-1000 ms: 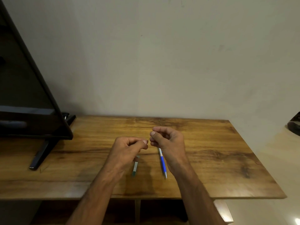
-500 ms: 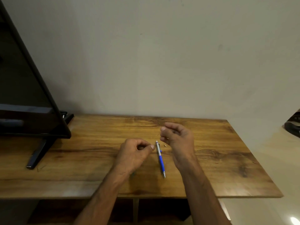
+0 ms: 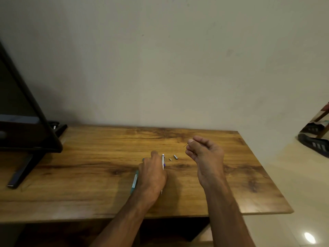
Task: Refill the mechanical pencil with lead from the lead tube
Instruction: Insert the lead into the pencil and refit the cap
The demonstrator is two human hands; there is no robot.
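The hands have drawn apart since a second ago. The right hand has swung out to the right and hangs above the table, thumb and forefinger pinching a thin lead whose tip pokes out to the left. The left hand has dropped onto the mechanical pencil, which lies on the table with its white end showing beside the knuckles. Its fingers are hidden under the back of the hand, so I cannot tell whether they have closed on the barrel yet.

The lead tube lies just left of that wrist. A small cap and what looks like the eraser sit loose between the hands, so the pencil seems open and ready to take the lead once it is lifted.
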